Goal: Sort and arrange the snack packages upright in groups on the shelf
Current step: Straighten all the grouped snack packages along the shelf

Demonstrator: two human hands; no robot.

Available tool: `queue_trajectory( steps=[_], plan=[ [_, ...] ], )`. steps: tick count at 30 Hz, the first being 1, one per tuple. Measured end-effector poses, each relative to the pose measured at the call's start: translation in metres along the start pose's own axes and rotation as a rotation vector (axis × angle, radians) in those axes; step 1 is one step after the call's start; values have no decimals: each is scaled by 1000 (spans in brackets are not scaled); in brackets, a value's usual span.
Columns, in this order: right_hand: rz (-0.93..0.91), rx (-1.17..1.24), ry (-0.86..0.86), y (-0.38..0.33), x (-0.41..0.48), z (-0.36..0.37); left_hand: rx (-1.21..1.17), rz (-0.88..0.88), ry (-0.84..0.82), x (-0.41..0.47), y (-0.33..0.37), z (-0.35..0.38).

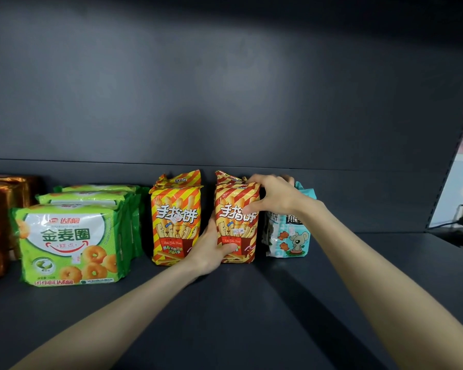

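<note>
You've got both hands on the front striped bag point(237, 222): left hand point(211, 249) wrapped low around its near-left corner, right hand point(271, 197) closed over its top right edge, thumb on the front. So both grips are shut on that one bag, which stands upright on the shelf point(251, 303).

What could bite you, I think: these bags are soft and puffy, so if you let go of the top grip first it may flop forward. There's another striped bag right behind it, and shoving back could tip that one. Your right wrist is pressed against the teal bags point(292, 236) just right of your grip, so pulling out sideways could drag them over.

Count as far as I can see:
- striped bags: four, two under your grip and two in the stack point(175, 220) just left of your left hand
- teal bags: looks like two, partly hidden
- green bags point(70, 241): three or four further left, back ones hard to tell
- brown packs point(0, 222) at the far left: can't count them
</note>
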State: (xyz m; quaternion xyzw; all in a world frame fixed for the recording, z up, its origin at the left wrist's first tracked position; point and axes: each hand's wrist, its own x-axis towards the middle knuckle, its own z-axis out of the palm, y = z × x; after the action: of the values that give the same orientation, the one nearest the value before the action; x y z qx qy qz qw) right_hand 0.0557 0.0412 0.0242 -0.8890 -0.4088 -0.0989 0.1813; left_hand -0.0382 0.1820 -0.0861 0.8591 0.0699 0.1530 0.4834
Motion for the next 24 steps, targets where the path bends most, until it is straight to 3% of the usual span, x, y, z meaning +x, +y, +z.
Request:
queue_trajectory(
  steps=[15, 24],
  plan=[
    [25, -19, 2, 0, 0, 1, 68, -25, -2, -3, 5, 0],
    [45, -5, 49, -6, -11, 0, 234, -22, 115, -18, 15, 0]
  ],
)
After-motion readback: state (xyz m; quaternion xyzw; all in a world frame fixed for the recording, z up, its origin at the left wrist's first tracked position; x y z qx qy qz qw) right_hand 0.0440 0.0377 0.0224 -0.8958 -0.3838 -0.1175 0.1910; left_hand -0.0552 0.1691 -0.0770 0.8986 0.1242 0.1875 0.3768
